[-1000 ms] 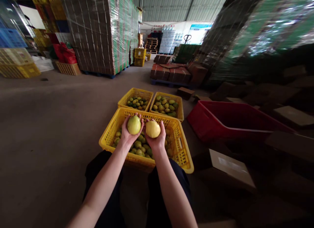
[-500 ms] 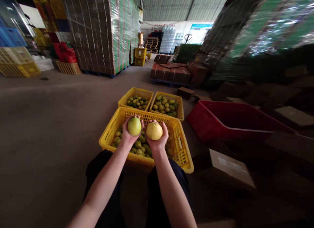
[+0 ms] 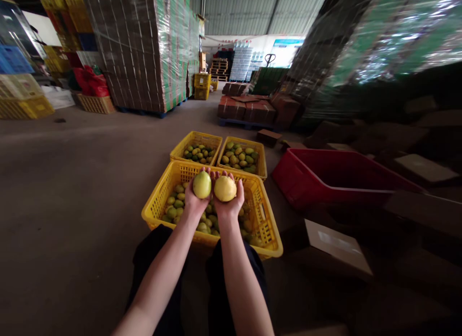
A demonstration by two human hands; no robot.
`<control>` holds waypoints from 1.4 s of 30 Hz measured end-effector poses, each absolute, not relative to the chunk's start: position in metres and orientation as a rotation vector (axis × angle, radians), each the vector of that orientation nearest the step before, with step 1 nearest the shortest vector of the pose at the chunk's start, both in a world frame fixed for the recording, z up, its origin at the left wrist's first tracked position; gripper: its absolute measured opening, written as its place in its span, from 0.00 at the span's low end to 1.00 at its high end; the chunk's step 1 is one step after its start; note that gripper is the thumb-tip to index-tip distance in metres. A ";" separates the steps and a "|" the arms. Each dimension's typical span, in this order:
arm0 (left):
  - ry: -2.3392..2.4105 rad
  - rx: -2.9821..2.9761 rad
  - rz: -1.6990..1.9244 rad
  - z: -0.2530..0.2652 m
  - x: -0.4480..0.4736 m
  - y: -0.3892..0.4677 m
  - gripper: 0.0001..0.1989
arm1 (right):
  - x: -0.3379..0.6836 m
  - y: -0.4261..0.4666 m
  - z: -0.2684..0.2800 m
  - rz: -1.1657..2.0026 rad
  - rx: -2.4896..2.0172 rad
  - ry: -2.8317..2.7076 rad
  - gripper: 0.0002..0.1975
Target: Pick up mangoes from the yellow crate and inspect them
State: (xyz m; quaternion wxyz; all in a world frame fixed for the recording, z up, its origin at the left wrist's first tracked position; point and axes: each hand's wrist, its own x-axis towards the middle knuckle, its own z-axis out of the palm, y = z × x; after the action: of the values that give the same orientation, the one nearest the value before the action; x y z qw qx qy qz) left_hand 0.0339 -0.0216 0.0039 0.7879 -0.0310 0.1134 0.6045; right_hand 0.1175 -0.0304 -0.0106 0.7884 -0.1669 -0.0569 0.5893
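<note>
My left hand is cupped under a green-yellow lemon, its fingers curled behind it. Beside it, my right hand cradles a paler yellow lemon, with the thumb along its right side. Both hands are raised side by side above a large yellow plastic crate, whose slatted rim surrounds several more green and yellow lemons. My forearms cover part of that fruit.
Two smaller yellow crates, one at the left and one at the right, hold similar fruit. A red tub and a cardboard box lie to the right. Wrapped pallet stacks rise behind.
My hands have drawn closer together, each still holding its lemon. The left lemon now shows a longer, more upright side, and the right lemon has turned slightly. The view has shifted a little.
</note>
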 end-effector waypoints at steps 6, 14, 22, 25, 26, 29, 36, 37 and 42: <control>0.274 -0.073 1.273 0.003 0.042 -0.017 0.20 | 0.114 -0.026 -0.012 1.222 -0.360 -0.109 0.12; 0.290 -0.053 1.269 0.008 0.035 -0.023 0.17 | 0.114 -0.033 -0.008 1.261 -0.372 -0.155 0.11; 0.283 -0.067 1.258 0.012 0.029 -0.025 0.12 | 0.112 -0.039 -0.005 1.305 -0.315 -0.207 0.07; 0.309 -0.021 1.276 0.012 0.028 -0.025 0.12 | 0.111 -0.040 -0.005 1.314 -0.313 -0.204 0.08; 0.321 -0.014 1.285 0.012 0.028 -0.026 0.12 | 0.111 -0.040 -0.005 1.316 -0.310 -0.207 0.08; 0.330 -0.014 1.295 0.012 0.027 -0.026 0.11 | 0.111 -0.039 -0.006 1.327 -0.296 -0.209 0.07; 0.288 -0.024 1.285 0.008 0.028 -0.024 0.11 | 0.112 -0.037 -0.008 1.342 -0.286 -0.172 0.06; 0.289 -0.021 1.285 0.008 0.028 -0.024 0.10 | 0.112 -0.037 -0.009 1.345 -0.278 -0.181 0.06; 0.301 -0.001 1.285 0.008 0.028 -0.024 0.12 | 0.112 -0.037 -0.009 1.341 -0.276 -0.194 0.07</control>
State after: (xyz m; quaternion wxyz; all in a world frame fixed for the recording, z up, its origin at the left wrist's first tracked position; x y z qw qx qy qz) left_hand 0.0283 -0.0244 0.0080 0.7901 -0.0005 0.1399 0.5968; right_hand 0.1121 -0.0368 -0.0094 0.7704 -0.1273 -0.0893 0.6183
